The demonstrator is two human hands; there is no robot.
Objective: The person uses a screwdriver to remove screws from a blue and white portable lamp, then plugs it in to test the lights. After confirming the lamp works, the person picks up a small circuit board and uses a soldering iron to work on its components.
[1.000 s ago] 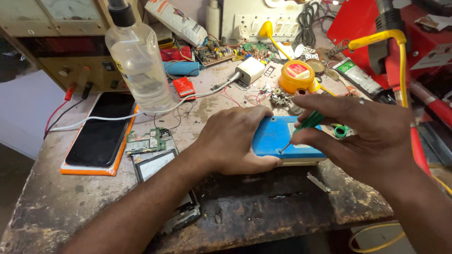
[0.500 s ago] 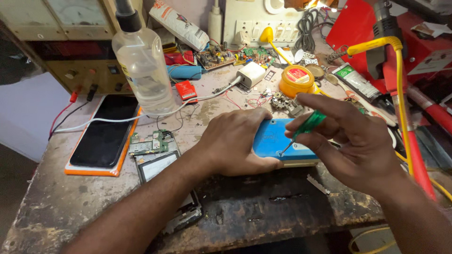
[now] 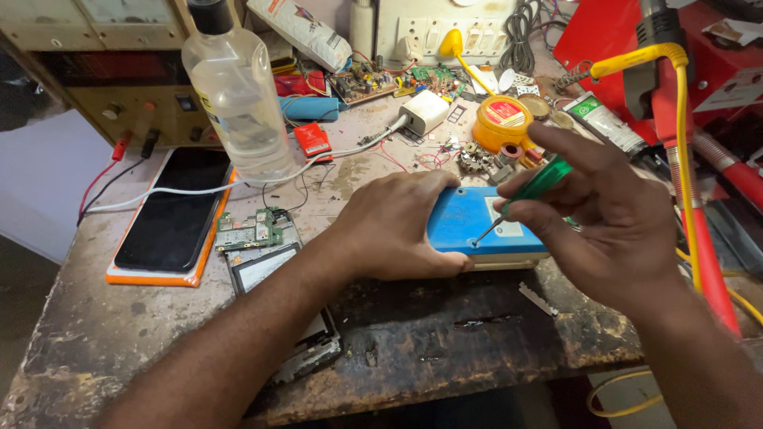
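- Blue plastic, flat and rectangular, is the casing of the small device [image 3: 477, 226] that lies near the front edge of the worn, stained wooden counter [image 3: 445, 342], in front of the person.
- The left hand [image 3: 397, 226] lies on the left end of this blue device, palm down, with the fingers closed over its edge and pressing it onto the counter.
- The right hand [image 3: 612, 218] is clamped on a thin screwdriver with a green handle [image 3: 540, 184]; the thumb and fingers pinch the handle together.
- The metal tip of the screwdriver points down and to the left and touches the top face of the blue device, near its front edge, beside a pale label.
- Just behind the device stands a round yellow tin with a red label [image 3: 502, 121], with small metal parts next to it.
- To the left, a dark phone in an orange frame [image 3: 171, 222] lies flat, and a green circuit board [image 3: 250, 230] rests between it and the left forearm.
- A clear plastic bottle with a black cap [image 3: 237, 91] stands upright behind the phone, and a white cable passes in front of it.
- A yellow cable [image 3: 683, 151] hangs down at the right side, beside red equipment.
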